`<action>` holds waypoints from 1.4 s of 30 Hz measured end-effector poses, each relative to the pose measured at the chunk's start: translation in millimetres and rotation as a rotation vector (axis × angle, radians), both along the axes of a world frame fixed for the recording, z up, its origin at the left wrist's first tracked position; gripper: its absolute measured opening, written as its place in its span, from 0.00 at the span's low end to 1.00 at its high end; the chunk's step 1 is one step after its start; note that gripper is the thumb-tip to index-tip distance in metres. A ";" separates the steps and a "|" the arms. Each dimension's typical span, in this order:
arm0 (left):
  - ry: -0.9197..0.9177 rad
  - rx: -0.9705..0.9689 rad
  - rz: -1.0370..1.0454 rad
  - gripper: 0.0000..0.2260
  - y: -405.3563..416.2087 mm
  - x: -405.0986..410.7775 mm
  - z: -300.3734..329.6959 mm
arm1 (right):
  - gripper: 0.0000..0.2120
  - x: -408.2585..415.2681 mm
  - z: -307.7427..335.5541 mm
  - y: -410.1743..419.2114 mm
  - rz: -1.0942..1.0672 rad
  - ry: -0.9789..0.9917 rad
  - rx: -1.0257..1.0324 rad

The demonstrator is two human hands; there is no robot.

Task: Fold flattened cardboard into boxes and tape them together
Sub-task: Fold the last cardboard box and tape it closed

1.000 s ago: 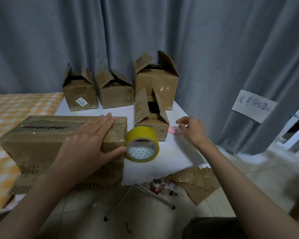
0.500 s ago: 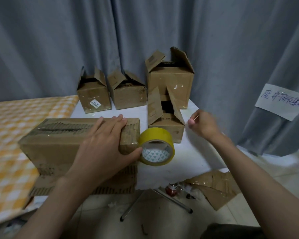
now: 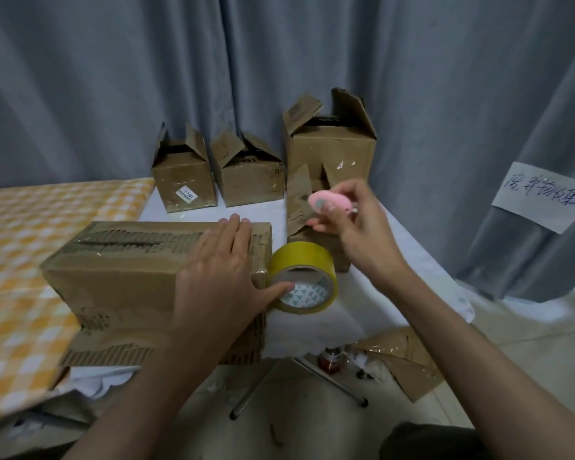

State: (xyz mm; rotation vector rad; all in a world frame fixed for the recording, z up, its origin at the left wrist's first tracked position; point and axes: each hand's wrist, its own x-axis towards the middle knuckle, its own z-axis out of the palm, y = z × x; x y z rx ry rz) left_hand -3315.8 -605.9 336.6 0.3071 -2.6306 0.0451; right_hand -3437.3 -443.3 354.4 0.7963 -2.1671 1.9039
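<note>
My left grip [image 3: 219,277] lies flat on the big box [image 3: 123,270], thumb touching the yellow tape roll [image 3: 304,277]. My right grip [image 3: 356,224] pinches a pink cutter [image 3: 329,202] above it.

L hand [image 3: 218,277] lies flat on big box [image 3: 113,280], thumb at yellow tape roll [image 3: 304,277]. R hand [image 3: 356,224] holds small pink cutter [image 3: 329,203] up.

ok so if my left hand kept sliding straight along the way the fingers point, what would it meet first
Your left hand lies flat on the big cardboard box, fingers pointing away toward the curtain. Past the box's far edge comes bare white tabletop, then probably the middle small open box, though depth is hard to judge.
</note>
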 end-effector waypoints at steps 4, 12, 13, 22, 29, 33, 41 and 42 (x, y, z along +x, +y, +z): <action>-0.005 0.009 -0.017 0.49 -2.9 0.9 -0.4 | 0.03 2.5 -20.0 -13.9 0.007 0.045 0.189; -0.007 0.050 -0.047 0.48 -6.7 4.3 -0.5 | 0.05 5.6 -27.4 -18.3 -0.026 0.135 0.280; -0.007 0.053 -0.058 0.48 -7.6 5.6 -0.7 | 0.04 5.4 -26.4 -15.6 -0.026 0.138 0.287; -0.011 0.038 -0.089 0.45 -7.8 14.1 -1.5 | 0.04 5.4 -31.6 0.8 0.079 0.091 0.385; 0.024 0.032 -0.046 0.44 -3.7 10.8 -5.4 | 0.04 -5.1 -10.5 19.5 0.189 0.201 0.290; 0.049 0.022 -0.040 0.43 -3.0 9.3 -7.7 | 0.07 -6.4 2.9 24.6 0.314 0.317 0.286; 0.078 0.038 -0.044 0.40 -1.2 9.9 -7.9 | 0.08 1.8 3.0 13.8 0.366 0.335 0.293; 0.075 0.039 -0.041 0.40 -1.0 9.9 -7.7 | 0.08 2.0 3.2 13.0 0.363 0.334 0.294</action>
